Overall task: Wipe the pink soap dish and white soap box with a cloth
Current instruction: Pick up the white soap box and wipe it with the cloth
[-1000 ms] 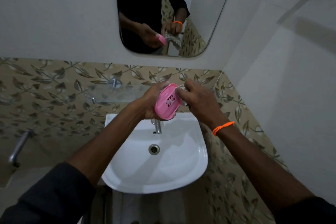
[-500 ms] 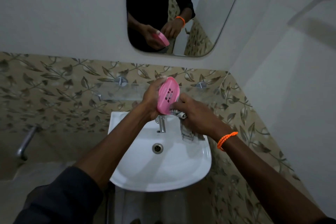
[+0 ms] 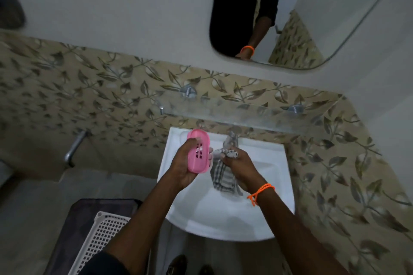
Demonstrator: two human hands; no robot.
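Note:
My left hand (image 3: 183,164) grips the pink soap dish (image 3: 198,152) over the left part of the white basin (image 3: 225,219). The dish stands on end, and its slotted bottom faces me. Just right of it, my right hand (image 3: 240,166) holds a bunched grey checked cloth (image 3: 221,174), with the cloth hanging down into the basin. The cloth sits beside the dish's right edge; whether they touch is unclear. No white soap box is in view.
A glass shelf (image 3: 245,118) on chrome brackets juts from the leaf-patterned tiles above the basin. A mirror (image 3: 290,18) hangs higher up. A chrome tap (image 3: 73,148) sticks out at left. A white lattice basket (image 3: 100,236) sits on a dark stand at lower left.
The view has tipped downward. Both hands have come lower over the basin, and the cloth has come off the dish to hang at its right side.

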